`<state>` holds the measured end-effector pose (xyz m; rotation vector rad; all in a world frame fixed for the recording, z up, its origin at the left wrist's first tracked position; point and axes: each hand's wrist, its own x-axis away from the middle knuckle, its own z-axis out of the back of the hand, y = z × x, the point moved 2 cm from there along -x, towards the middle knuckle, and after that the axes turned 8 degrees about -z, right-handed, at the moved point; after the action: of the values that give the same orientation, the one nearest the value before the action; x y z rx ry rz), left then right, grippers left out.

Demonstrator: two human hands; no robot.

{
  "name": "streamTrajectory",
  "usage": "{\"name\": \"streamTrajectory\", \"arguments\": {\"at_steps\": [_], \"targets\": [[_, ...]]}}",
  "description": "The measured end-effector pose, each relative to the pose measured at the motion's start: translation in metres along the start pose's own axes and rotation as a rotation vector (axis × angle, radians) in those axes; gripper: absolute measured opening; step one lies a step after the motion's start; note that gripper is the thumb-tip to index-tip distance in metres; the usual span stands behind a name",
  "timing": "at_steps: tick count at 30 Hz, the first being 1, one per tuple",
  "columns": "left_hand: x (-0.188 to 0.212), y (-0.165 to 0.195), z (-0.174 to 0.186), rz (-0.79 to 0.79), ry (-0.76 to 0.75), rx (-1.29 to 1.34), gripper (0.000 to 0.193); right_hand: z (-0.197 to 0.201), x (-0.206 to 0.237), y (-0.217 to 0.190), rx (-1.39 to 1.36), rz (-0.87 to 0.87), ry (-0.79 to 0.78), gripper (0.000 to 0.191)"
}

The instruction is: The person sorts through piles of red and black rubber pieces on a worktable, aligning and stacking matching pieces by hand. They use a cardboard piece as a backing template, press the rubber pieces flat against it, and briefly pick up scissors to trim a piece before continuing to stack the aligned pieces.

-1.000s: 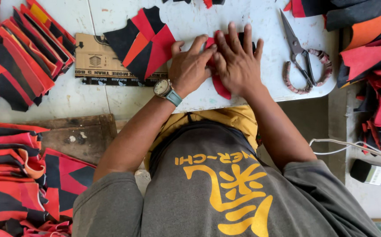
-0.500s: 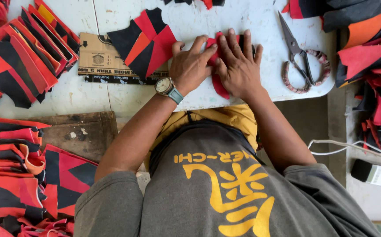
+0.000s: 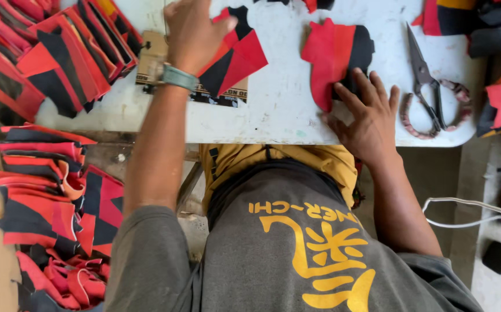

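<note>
My left hand [image 3: 191,32], with a wristwatch, reaches far across the white table [image 3: 279,118] and rests on a small stack of red-and-black fabric pieces [image 3: 236,55]; its fingertips are cut off by the frame's top edge. My right hand [image 3: 367,115] lies flat with its fingers spread, the fingertips pressing the near edge of a folded red-and-black fabric piece [image 3: 334,55]. Both pieces lie flat on the table.
Scissors with wrapped handles [image 3: 430,86] lie right of my right hand. A cardboard piece [image 3: 149,55] sits under the stack. Piles of red-and-black fabric fill the table's left end [image 3: 48,60], a lower shelf [image 3: 42,190] and the right side [image 3: 496,40]. A white cable [image 3: 470,216] hangs at right.
The two hands, together on one fabric piece before, have separated. My left hand has moved up and left onto the stack; my right hand stays on the folded piece.
</note>
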<state>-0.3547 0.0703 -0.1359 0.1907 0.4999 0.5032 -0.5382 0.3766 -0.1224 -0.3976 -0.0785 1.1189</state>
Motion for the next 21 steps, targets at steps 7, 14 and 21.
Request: {"name": "streamTrajectory", "arguments": {"at_steps": [7, 14, 21], "targets": [[0.044, -0.038, 0.011, 0.118, -0.122, 0.076, 0.079, -0.047, -0.011, -0.055, -0.241, 0.204, -0.086, 0.035], [0.045, -0.053, 0.028, 0.409, 0.104, 0.463, 0.033, -0.057, -0.028, -0.121, -0.092, 0.469, 0.083, 0.050], [0.062, -0.020, -0.004, 0.666, 0.108, 1.035, 0.027, -0.047, 0.007, -0.108, -0.110, 0.231, -0.225, 0.054]]}}
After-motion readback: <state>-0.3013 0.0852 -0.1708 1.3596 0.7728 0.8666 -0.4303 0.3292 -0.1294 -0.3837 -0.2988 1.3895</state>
